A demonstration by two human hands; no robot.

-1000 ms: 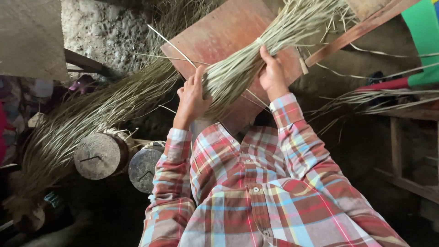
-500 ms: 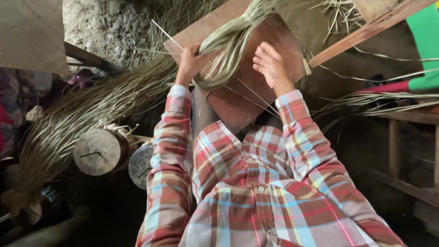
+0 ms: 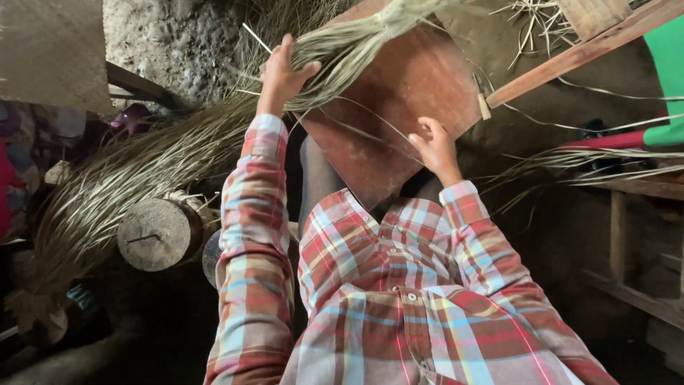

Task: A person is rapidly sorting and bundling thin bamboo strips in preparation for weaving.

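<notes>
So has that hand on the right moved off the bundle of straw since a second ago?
Yes. The right hand has let go of the straw bundle and dropped lower on the reddish board.

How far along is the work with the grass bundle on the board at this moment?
Done: the pale green grass bundle is gathered and bound near its top. In hand: the left hand grips it on the reddish wooden board; the right hand rests open on the board. Left: a long loose grass sheaf lies unworked beside.

Single head-worn view, steeply downward and close over plaid sleeves (image 3: 249,235) toward reddish board (image 3: 399,107).
</notes>
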